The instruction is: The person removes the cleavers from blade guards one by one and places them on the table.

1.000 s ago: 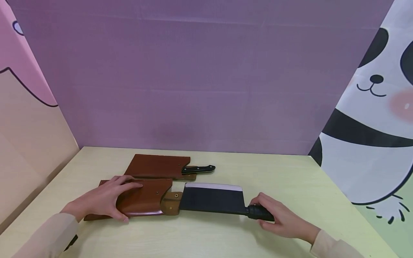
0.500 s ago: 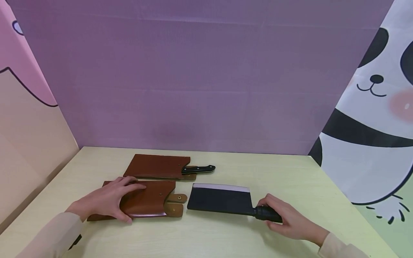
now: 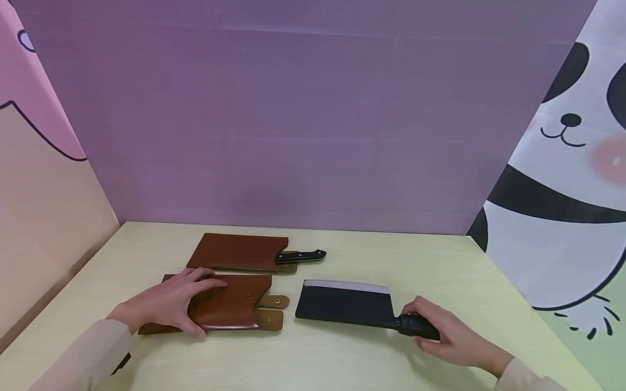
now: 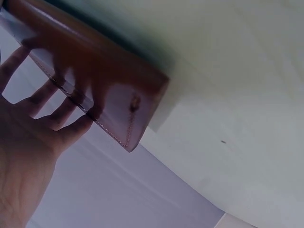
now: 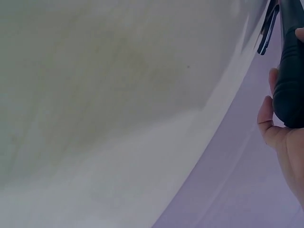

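Note:
With its fingers over the far edge and its thumb at the near edge, my left hand (image 3: 168,301) holds a brown leather knife sheath (image 3: 230,304). In the left wrist view, the fingers reach the stitched edge of this sheath (image 4: 114,114). Two short tan straps (image 3: 270,319) stick out from the sheath's right end. My right hand (image 3: 452,334) grips the black handle of a cleaver (image 3: 344,307), whose dark, broad blade has a silvery edge facing away from me. A gap separates blade and straps. The right wrist view shows the handle butt (image 5: 289,104) between palm and fingers.
Behind the held sheath lies a second brown sheath (image 3: 239,251) with a black riveted knife handle (image 3: 303,256) sticking out to the right. Pale wood tabletop (image 3: 391,255) carries everything. A purple backdrop (image 3: 303,119) rises behind it, with a panda-printed panel (image 3: 562,184) on the right.
The cleaver has moved right, apart from the sheath's mouth, and a second strap now shows there. My left hand and its sheath have shifted slightly right too.

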`<state>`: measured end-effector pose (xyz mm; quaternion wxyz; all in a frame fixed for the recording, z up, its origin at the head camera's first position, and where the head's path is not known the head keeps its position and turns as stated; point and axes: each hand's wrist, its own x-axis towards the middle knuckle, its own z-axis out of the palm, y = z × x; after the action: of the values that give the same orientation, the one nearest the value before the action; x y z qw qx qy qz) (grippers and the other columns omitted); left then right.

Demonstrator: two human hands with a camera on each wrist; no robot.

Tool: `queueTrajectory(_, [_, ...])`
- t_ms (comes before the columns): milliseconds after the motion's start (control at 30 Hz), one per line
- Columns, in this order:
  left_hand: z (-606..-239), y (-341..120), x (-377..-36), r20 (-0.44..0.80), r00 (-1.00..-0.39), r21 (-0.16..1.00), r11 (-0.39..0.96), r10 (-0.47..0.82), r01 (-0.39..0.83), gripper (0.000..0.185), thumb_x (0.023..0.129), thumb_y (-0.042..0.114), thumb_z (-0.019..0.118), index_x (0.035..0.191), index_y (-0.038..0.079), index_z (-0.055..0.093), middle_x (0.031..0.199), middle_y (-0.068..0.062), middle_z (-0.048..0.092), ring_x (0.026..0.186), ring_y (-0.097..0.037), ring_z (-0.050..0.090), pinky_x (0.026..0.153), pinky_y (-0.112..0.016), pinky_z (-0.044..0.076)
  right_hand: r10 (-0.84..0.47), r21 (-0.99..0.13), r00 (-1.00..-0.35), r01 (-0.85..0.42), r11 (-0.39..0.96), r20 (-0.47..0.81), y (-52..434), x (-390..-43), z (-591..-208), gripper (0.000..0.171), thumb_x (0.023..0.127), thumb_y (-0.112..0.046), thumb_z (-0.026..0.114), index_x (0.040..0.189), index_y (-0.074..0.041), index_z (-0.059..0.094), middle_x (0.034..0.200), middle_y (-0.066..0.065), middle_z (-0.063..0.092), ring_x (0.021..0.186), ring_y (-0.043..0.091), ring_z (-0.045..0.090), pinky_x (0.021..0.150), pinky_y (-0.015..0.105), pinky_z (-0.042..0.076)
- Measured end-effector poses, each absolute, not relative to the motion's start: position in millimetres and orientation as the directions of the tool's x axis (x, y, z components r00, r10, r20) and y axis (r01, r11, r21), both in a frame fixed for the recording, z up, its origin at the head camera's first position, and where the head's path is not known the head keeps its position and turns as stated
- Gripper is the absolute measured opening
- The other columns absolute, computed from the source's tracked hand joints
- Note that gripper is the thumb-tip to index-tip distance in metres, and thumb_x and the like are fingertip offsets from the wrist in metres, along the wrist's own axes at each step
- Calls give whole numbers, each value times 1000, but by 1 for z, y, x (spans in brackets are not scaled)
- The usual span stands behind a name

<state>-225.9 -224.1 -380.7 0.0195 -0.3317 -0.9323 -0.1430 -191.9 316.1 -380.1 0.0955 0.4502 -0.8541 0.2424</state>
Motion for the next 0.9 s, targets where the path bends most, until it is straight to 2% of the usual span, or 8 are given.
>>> queueTrajectory(200, [-379, -219, -226, 116, -775, 265, 732, 621, 627, 88, 58, 66, 72, 131, 26, 46, 127, -2, 42, 113, -24, 46, 84, -50, 42, -717, -341, -586, -808, 481, 378, 322, -190, -380, 46, 70, 4, 67, 110, -12, 50, 93, -11, 50, 78, -2, 49, 67, 13, 39])
queueTrajectory(567, [-376, -213, -226, 77, -781, 295, 734, 620, 612, 91, 57, 70, 69, 133, 26, 45, 131, -6, 41, 119, -30, 43, 87, -56, 40, -714, -352, -558, -827, 437, 423, 332, -189, -382, 48, 67, 7, 68, 109, -9, 51, 92, -10, 50, 78, 0, 49, 64, 13, 39])
queueTrajectory(800, [-375, -211, -227, 77, -779, 296, 732, 622, 614, 92, 57, 70, 69, 133, 27, 44, 131, -6, 41, 119, -29, 43, 86, -56, 39, -712, -336, -597, -800, 497, 371, 334, -184, -376, 48, 70, 5, 68, 109, -15, 49, 91, -14, 51, 78, -3, 49, 67, 12, 39])
queueTrajectory(900, [-376, -211, -228, 80, -778, 290, 732, 624, 617, 92, 57, 71, 69, 133, 27, 44, 131, -7, 40, 119, -29, 43, 86, -56, 40, -712, -331, -591, -805, 492, 380, 336, -184, -376, 49, 69, 5, 69, 110, -14, 49, 92, -14, 51, 79, -3, 50, 67, 12, 39])
